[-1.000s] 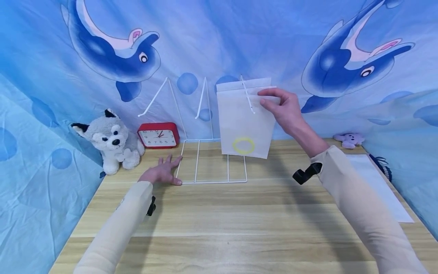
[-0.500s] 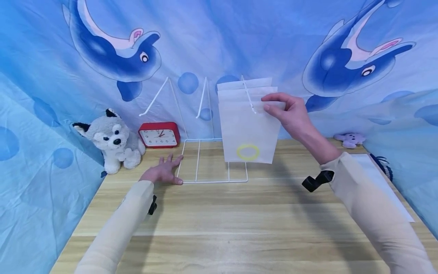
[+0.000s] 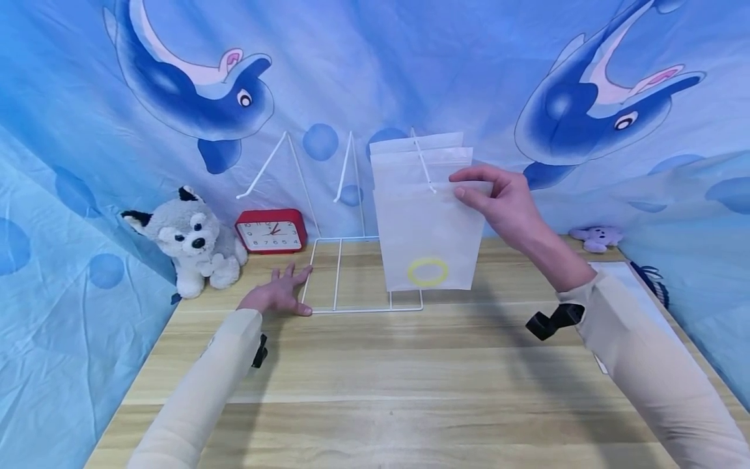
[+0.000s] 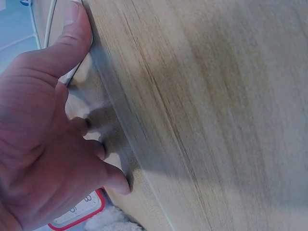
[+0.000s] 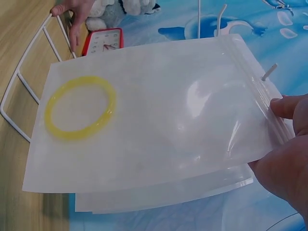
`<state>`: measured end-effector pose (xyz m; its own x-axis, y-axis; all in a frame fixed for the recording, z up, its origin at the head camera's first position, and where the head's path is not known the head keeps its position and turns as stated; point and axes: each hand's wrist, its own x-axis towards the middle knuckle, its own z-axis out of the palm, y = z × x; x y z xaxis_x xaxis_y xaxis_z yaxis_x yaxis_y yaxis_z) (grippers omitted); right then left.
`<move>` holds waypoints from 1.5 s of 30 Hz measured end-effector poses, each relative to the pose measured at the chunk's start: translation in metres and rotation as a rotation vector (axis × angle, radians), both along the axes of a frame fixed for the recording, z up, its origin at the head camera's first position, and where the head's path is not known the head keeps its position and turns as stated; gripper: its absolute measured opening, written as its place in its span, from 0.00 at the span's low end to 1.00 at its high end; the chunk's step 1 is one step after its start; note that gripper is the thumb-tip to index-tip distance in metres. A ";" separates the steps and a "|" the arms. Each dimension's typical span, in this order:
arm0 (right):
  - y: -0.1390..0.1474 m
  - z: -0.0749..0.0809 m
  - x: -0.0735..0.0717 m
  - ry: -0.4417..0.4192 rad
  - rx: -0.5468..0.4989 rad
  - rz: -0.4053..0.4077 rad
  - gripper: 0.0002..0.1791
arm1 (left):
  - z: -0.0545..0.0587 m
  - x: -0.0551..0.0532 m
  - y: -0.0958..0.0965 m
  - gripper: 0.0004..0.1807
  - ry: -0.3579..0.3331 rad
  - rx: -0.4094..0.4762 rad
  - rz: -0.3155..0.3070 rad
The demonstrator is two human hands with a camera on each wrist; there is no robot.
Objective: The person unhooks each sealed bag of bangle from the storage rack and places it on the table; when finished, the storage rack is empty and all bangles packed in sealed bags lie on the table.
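Note:
My right hand [image 3: 504, 205] pinches the top right corner of a translucent white zip bag [image 3: 436, 225] between thumb and fingers. A yellow ring [image 5: 79, 108] shows in the bag's lower part. More white bags [image 3: 416, 144] hang behind it on the right hook [image 3: 423, 163] of a white wire rack [image 3: 366, 311]. The hook's tip overlaps the front bag's top edge in the head view and sticks out beside that edge in the right wrist view. Fingers spread, my left hand [image 3: 280, 294] rests at the rack base's left end, thumb at its front corner [image 4: 79, 29].
Two other rack hooks [image 3: 346, 166] rise to the left. A red clock [image 3: 271, 231] and a plush husky [image 3: 196, 244] stand at the back left. At the right lie a purple plush toy [image 3: 596, 238] and a white sheet [image 3: 635, 286]. A dolphin-print cloth hangs behind.
My right hand has moved down and slightly right with the front bag, whose yellow ring now sits lower. More of the bags behind shows above it. My left hand has stayed in place.

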<state>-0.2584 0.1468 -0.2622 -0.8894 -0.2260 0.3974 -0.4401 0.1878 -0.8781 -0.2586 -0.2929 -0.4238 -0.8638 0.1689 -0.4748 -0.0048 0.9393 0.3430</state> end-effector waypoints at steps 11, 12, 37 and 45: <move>0.004 0.009 0.016 -0.004 0.015 0.010 0.12 | 0.001 0.000 0.000 0.61 0.002 -0.008 -0.003; 0.004 0.010 0.017 -0.005 0.018 0.011 0.12 | 0.000 0.000 0.000 0.61 0.004 -0.009 -0.004; 0.091 -0.015 0.026 -0.085 0.147 -0.123 0.12 | 0.003 -0.002 0.001 0.61 -0.009 -0.026 -0.011; 0.133 -0.032 0.023 -0.114 0.182 -0.185 0.13 | 0.002 -0.002 0.001 0.61 -0.016 -0.018 -0.010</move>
<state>-0.2353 0.2797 -0.2945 -0.9587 -0.1144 0.2604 -0.2842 0.4153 -0.8641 -0.2608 -0.2921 -0.4214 -0.8541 0.1693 -0.4918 -0.0005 0.9453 0.3263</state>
